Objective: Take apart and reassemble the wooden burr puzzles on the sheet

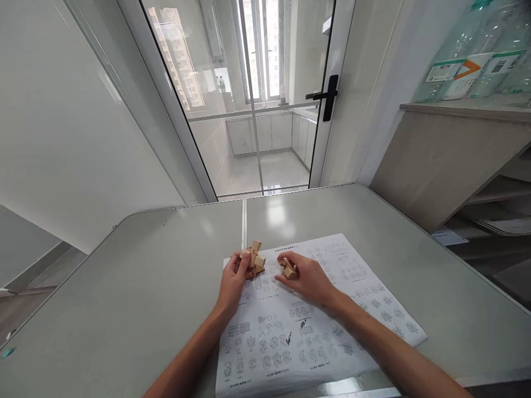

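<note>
My left hand (233, 281) is closed round a cluster of interlocking wooden puzzle pieces (256, 260), thumb on its near side. Several bars of the cluster stick out at different angles, and darker wood shows at its bottom. A short way to the right, my right hand (310, 277) grips a notched wooden puzzle piece (289, 270) between thumb and fingers. The two wooden things are apart. Beneath both hands lies a large white instruction sheet (315, 345) printed with rows of small line drawings and two black tick-like marks. My fingers hide part of each wooden thing.
The pale grey table (174, 293) has a seam running away from me. Behind it stands a glass door (274, 72) with a black handle (331, 98). To the right, a wooden shelf unit (448, 149) carries large clear plastic bottles (477, 66).
</note>
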A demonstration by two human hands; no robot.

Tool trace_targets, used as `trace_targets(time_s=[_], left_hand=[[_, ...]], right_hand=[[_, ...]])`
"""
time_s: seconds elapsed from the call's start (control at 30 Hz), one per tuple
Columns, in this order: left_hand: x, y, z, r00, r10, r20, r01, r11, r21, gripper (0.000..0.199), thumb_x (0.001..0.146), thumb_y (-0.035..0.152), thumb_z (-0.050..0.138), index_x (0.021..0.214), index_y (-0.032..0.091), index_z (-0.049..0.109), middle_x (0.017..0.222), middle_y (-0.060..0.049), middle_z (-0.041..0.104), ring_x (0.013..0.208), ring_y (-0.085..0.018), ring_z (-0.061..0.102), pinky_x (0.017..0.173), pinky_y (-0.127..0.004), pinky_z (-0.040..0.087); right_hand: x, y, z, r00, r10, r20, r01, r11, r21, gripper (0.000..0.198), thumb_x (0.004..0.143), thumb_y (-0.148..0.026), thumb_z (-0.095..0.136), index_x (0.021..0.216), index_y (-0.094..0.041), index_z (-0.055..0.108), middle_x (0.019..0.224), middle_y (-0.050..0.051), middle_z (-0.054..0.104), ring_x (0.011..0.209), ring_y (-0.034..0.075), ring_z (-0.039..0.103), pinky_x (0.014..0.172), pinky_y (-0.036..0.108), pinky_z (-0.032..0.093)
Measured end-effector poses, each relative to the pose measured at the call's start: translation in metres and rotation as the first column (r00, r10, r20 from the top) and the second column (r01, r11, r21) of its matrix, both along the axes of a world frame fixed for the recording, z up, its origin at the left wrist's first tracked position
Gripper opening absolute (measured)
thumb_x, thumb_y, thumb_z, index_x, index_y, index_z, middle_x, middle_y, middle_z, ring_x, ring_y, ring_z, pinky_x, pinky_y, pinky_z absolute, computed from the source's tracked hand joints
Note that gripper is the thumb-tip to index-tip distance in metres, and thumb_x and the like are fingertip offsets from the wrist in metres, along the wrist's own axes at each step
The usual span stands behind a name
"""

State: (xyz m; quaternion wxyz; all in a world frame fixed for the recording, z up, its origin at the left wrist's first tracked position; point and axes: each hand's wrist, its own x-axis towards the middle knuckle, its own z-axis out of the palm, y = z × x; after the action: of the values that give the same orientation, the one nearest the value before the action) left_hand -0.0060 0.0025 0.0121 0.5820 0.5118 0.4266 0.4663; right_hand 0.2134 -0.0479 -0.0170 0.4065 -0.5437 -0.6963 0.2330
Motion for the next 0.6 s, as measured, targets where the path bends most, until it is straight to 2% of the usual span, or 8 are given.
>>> trace_targets(time_s=[0.07,0.13,0.27,0.37,0.5,0.6], left_hand=[[0.002,-0.002,0.001,0.999,-0.027,-0.031,0.028,0.999,0.034,0.049,0.091,0.063,0.071,0.105,0.016,0.068,0.094,-0.004,0.068,0.080,-0.016,0.068,0.078,-0.030,0.060],[0.003,-0.006,0.001,0.995,-0.070,-0.075,0.076,0.994,0.074,0.047,0.093,0.062,0.069,0.108,0.017,0.069,0.091,-0.004,0.069,0.078,-0.017,0.068,0.079,-0.031,0.060],[0.006,-0.011,0.000,0.973,-0.195,-0.127,0.210,0.971,0.117,0.044,0.097,0.059,0.065,0.112,0.018,0.070,0.090,-0.004,0.071,0.079,-0.018,0.068,0.084,-0.034,0.059],[0.007,-0.013,-0.001,0.960,-0.253,-0.118,0.267,0.956,0.121,0.042,0.099,0.058,0.064,0.110,0.018,0.069,0.093,-0.005,0.073,0.078,-0.018,0.069,0.083,-0.035,0.058],[0.008,-0.014,0.000,0.950,-0.293,-0.108,0.305,0.945,0.118,0.039,0.098,0.056,0.066,0.106,0.017,0.067,0.085,-0.003,0.070,0.075,-0.018,0.068,0.081,-0.034,0.058],[0.010,-0.016,0.000,0.937,-0.327,-0.126,0.342,0.932,0.120,0.037,0.097,0.054,0.068,0.102,0.017,0.066,0.083,-0.003,0.070,0.076,-0.018,0.068,0.081,-0.033,0.058]], right_hand=[[-0.002,0.000,-0.001,0.997,-0.006,0.074,0.004,0.999,0.038,0.038,0.090,-0.038,0.079,0.123,-0.029,0.064,0.106,0.005,0.073,0.089,0.024,0.068,0.079,0.038,0.054],[-0.003,-0.001,-0.002,0.992,-0.005,0.123,-0.003,0.998,0.067,0.042,0.090,-0.035,0.079,0.128,-0.029,0.064,0.112,0.008,0.071,0.099,0.028,0.067,0.085,0.042,0.055],[-0.004,0.000,0.001,0.990,-0.023,0.138,0.011,0.996,0.088,0.036,0.090,-0.041,0.080,0.122,-0.027,0.071,0.108,0.009,0.066,0.100,0.030,0.063,0.088,0.047,0.054],[-0.003,0.000,0.005,0.998,-0.027,0.061,0.020,0.992,0.124,0.025,0.094,-0.041,0.075,0.113,-0.026,0.074,0.105,0.009,0.064,0.100,0.029,0.062,0.091,0.047,0.053],[-0.004,-0.001,0.010,0.986,0.091,-0.141,-0.072,0.988,0.134,0.025,0.097,-0.033,0.066,0.121,-0.025,0.068,0.114,0.009,0.065,0.109,0.028,0.062,0.096,0.043,0.053],[-0.005,-0.001,0.013,0.965,0.106,-0.240,-0.083,0.991,0.106,0.021,0.100,-0.036,0.063,0.116,-0.023,0.067,0.109,0.008,0.066,0.103,0.025,0.062,0.094,0.040,0.052]])
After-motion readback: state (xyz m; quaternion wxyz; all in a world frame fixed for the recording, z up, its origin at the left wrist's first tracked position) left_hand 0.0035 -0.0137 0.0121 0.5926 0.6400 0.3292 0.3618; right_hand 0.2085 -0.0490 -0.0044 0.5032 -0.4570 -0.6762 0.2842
